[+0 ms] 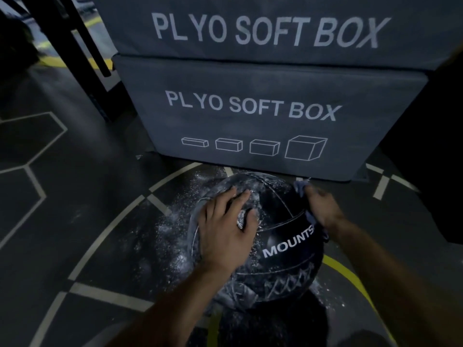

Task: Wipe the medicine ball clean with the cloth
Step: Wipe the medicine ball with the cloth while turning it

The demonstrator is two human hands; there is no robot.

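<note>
Left hand (225,226): lying flat, fingers spread, steadying the medicine ball (253,241)
Right hand (322,206): grip clamping the cloth (302,187)
Risk: ball rolling; white powder (172,221) smearing, not lifting

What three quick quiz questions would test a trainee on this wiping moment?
1. True or false: the left hand lies flat on the medicine ball.
2. Which hand holds the cloth? A left, B right, C neither.
3. Fill in: the white powder lies on the ball and on the ____.

Key: 1 true. 2 B, the right hand. 3 floor.
</note>
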